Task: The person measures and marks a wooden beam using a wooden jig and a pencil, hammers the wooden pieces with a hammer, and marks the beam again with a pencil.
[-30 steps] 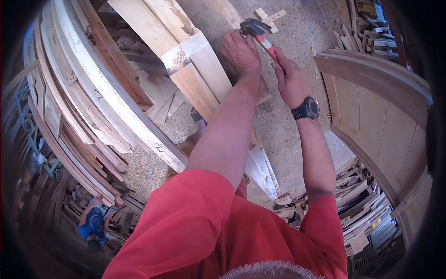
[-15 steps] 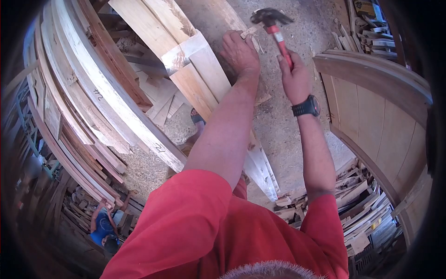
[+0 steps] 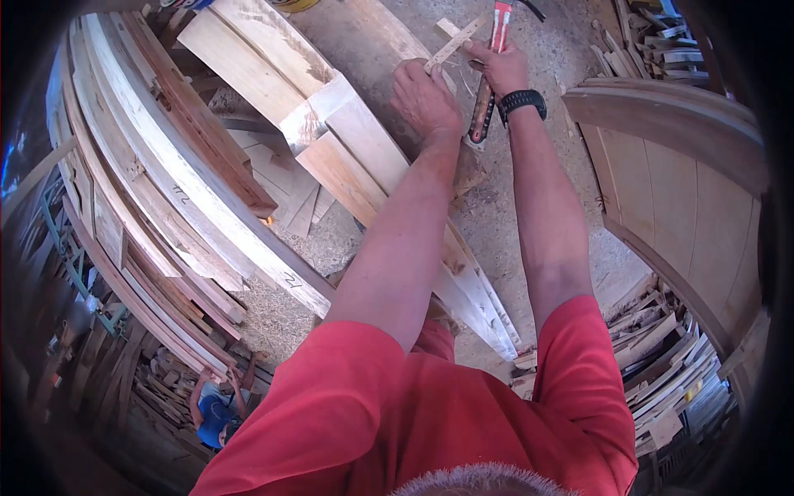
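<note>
Hands [image 3: 426,101] above grey floor [image 3: 488,202], stacked planks [image 3: 190,207], scrap wood [image 3: 653,343]

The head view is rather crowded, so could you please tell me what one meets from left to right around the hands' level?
Number-marked board, reddish-brown beam, pale planks, left hand, right hand, black watch strap, framed wooden panel.
</note>
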The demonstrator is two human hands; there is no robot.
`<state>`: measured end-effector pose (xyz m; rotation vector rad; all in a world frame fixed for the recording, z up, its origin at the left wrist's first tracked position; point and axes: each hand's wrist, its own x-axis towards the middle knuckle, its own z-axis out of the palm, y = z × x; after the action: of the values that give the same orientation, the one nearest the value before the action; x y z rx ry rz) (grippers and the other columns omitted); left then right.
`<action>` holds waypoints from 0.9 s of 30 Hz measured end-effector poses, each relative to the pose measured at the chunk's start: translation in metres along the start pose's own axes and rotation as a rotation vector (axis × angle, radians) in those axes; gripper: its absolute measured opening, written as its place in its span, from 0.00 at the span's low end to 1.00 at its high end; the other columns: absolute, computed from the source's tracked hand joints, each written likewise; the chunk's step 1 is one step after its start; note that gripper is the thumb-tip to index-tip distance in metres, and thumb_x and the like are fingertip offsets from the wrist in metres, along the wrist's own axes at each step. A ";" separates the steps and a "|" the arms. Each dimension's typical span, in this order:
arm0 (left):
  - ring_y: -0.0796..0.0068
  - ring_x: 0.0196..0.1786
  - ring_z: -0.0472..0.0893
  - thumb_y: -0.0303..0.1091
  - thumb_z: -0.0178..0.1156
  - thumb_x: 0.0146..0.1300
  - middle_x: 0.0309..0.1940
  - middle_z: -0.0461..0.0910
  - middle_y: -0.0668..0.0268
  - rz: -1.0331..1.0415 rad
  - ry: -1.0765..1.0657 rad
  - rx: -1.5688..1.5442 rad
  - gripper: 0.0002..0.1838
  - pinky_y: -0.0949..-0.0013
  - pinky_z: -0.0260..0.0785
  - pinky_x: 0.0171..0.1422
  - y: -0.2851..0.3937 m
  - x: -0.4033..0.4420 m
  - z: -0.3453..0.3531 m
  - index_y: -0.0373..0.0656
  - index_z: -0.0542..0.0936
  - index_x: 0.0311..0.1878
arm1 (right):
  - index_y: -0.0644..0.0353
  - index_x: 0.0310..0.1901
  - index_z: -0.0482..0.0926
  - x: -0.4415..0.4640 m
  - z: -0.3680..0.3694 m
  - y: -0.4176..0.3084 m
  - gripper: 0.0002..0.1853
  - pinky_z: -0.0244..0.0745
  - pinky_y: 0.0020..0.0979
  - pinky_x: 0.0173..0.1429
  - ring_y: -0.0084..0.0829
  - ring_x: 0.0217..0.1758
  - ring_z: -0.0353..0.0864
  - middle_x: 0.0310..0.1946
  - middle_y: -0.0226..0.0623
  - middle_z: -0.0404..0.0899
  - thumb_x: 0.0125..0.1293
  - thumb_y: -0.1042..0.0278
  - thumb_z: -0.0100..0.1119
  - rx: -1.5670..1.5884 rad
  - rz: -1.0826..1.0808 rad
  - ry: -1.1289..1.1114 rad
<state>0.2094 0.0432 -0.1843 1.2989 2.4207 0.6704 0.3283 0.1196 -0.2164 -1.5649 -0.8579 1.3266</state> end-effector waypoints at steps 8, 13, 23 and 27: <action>0.53 0.47 0.86 0.39 0.73 0.69 0.45 0.86 0.56 -0.075 0.056 -0.305 0.15 0.49 0.77 0.54 0.000 0.006 -0.003 0.46 0.87 0.56 | 0.67 0.44 0.82 -0.003 -0.011 0.037 0.18 0.83 0.30 0.40 0.25 0.34 0.86 0.35 0.34 0.86 0.57 0.76 0.82 0.066 0.134 -0.047; 0.58 0.43 0.85 0.26 0.70 0.69 0.43 0.85 0.54 -0.255 -0.050 -0.532 0.15 0.54 0.78 0.51 0.003 0.011 -0.012 0.39 0.85 0.57 | 0.65 0.45 0.81 -0.019 0.000 0.037 0.13 0.89 0.33 0.51 0.31 0.45 0.91 0.43 0.38 0.87 0.62 0.81 0.75 0.235 0.118 -0.021; 0.55 0.49 0.85 0.32 0.72 0.69 0.50 0.82 0.55 -0.290 -0.037 -0.345 0.16 0.53 0.79 0.56 0.010 0.005 -0.030 0.42 0.86 0.57 | 0.65 0.43 0.88 -0.028 0.007 0.029 0.14 0.84 0.37 0.45 0.34 0.36 0.91 0.33 0.40 0.90 0.57 0.72 0.79 -0.306 -0.116 0.221; 0.52 0.53 0.85 0.38 0.72 0.70 0.54 0.79 0.57 -0.210 -0.034 -0.302 0.16 0.51 0.78 0.58 0.002 0.002 -0.018 0.45 0.85 0.58 | 0.63 0.44 0.87 -0.040 0.011 0.008 0.15 0.84 0.42 0.46 0.44 0.36 0.91 0.34 0.46 0.90 0.58 0.67 0.80 -0.531 -0.160 0.284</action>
<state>0.2009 0.0412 -0.1683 0.9166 2.2769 0.9018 0.3099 0.0818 -0.2097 -1.9805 -1.1849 0.7673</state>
